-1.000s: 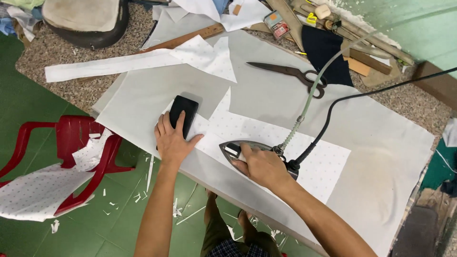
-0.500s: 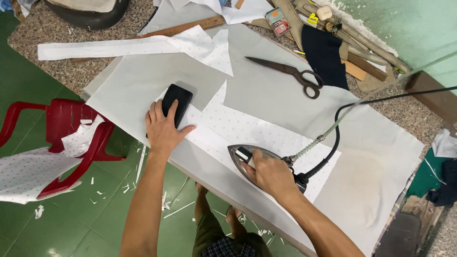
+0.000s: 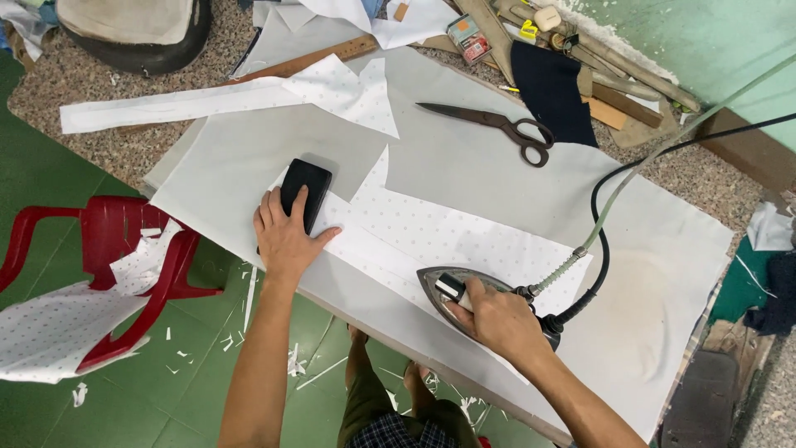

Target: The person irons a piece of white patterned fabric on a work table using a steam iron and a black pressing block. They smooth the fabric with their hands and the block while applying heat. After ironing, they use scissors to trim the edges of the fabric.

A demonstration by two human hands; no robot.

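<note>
Right hand [image 3: 497,319] grips the heavy iron [image 3: 464,294] by its handle; left hand [image 3: 286,236] lies spread, pinning the thin, limp dotted fabric [image 3: 431,236] beside the iron.

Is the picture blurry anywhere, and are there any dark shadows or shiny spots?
Head view: sharp nearly all over, the scissors and the spotted cloth are crisp. Light is soft and even; only a small shadow sits beside the black block under the left hand. The iron, held by the right hand, gleams faintly, with no strong glare. Edges bend slightly, like a wide lens.
</note>
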